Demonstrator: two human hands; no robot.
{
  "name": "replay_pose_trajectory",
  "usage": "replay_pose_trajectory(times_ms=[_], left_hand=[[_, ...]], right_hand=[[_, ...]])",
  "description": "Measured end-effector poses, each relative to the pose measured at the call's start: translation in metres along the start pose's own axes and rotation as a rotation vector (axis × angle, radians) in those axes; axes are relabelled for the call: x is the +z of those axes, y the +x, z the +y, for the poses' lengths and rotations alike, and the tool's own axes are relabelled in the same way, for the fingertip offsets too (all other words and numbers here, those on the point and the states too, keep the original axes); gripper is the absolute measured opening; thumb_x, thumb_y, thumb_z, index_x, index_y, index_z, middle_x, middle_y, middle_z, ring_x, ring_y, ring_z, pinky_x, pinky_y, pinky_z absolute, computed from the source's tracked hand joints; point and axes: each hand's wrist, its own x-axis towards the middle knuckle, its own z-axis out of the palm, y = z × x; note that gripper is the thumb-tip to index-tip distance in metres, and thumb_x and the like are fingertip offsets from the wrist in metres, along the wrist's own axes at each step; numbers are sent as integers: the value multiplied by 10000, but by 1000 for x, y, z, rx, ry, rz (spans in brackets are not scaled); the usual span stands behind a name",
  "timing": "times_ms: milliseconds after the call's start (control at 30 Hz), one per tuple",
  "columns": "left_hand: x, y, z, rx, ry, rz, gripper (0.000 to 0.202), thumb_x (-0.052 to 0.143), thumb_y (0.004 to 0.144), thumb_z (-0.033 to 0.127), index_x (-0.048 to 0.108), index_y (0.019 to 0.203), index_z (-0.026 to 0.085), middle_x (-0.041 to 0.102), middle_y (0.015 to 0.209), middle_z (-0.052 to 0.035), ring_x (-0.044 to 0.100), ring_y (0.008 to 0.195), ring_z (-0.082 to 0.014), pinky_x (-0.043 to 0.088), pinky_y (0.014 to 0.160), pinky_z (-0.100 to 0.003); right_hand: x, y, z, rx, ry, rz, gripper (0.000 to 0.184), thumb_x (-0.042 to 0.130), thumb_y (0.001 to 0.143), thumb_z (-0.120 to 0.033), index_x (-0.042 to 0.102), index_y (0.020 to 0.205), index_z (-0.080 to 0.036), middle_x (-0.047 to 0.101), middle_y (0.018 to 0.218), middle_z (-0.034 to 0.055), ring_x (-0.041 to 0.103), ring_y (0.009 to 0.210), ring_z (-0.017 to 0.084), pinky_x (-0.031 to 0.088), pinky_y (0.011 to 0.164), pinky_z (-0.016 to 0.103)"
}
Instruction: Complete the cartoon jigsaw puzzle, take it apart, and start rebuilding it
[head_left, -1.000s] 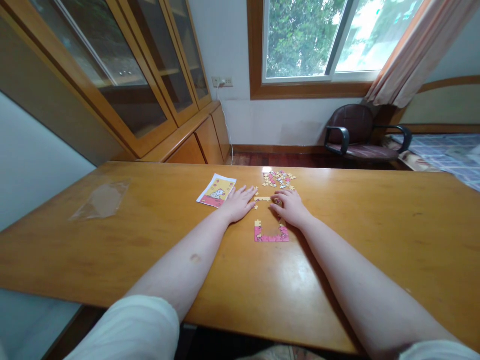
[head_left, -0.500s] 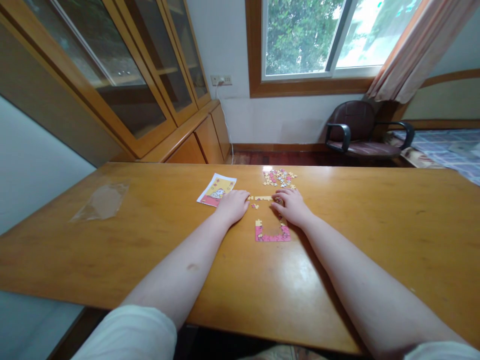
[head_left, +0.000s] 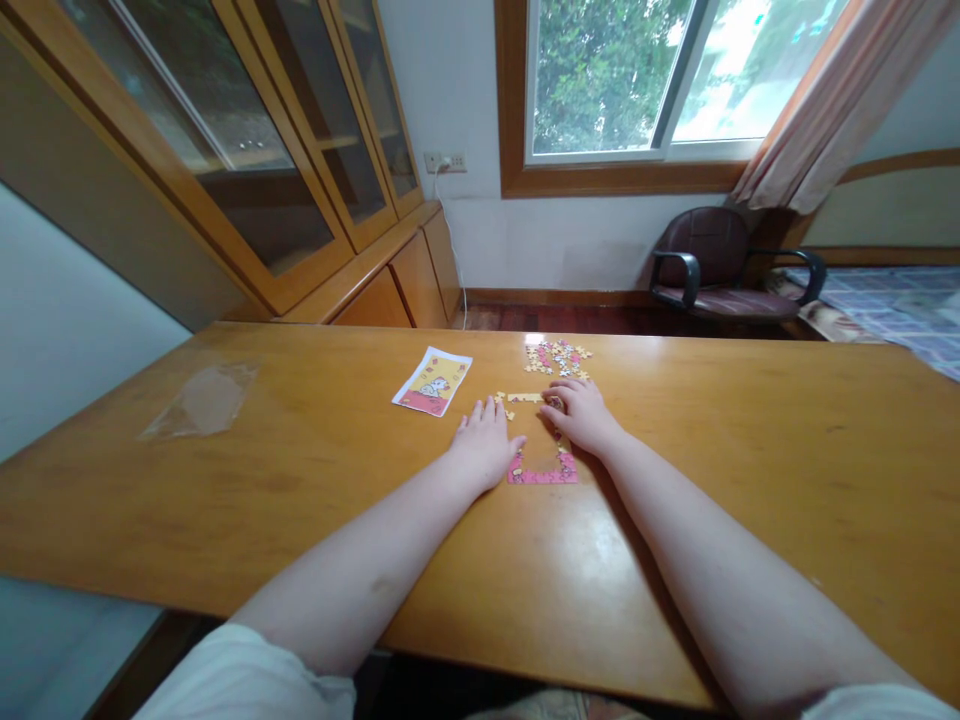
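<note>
A partly joined jigsaw puzzle frame lies on the table, its near edge pink and its far strip yellow. My left hand rests flat at the frame's left side, fingers stretched and thumb out over the pink corner; it hides part of that side. At the upper right corner of the frame is my right hand, fingers spread and touching the pieces there, some of which it covers. Loose yellow pieces lie just beyond my left fingertips. A picture card with a yellow and pink print lies to the left.
A pile of loose puzzle pieces sits near the far edge of the wooden table. A clear plastic bag lies at the left. Beyond the table stand a glass-door cabinet and a brown armchair.
My left hand has moved nearer and slightly right, from beside the card to the frame's left side, uncovering the card. My right hand has stayed nearly still.
</note>
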Motion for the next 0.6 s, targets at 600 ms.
replay_pose_trajectory(times_ms=[600], left_hand=[[9, 4, 4, 33, -92, 37, 793, 413, 866, 525, 267, 1415, -28, 206, 1494, -273, 169, 1401, -363, 221, 1121, -478]], right_hand=[[-3, -1, -2, -18, -58, -74, 329, 524, 864, -459, 687, 1101, -299, 565, 1287, 50, 394, 1240, 288, 251, 1055, 494]])
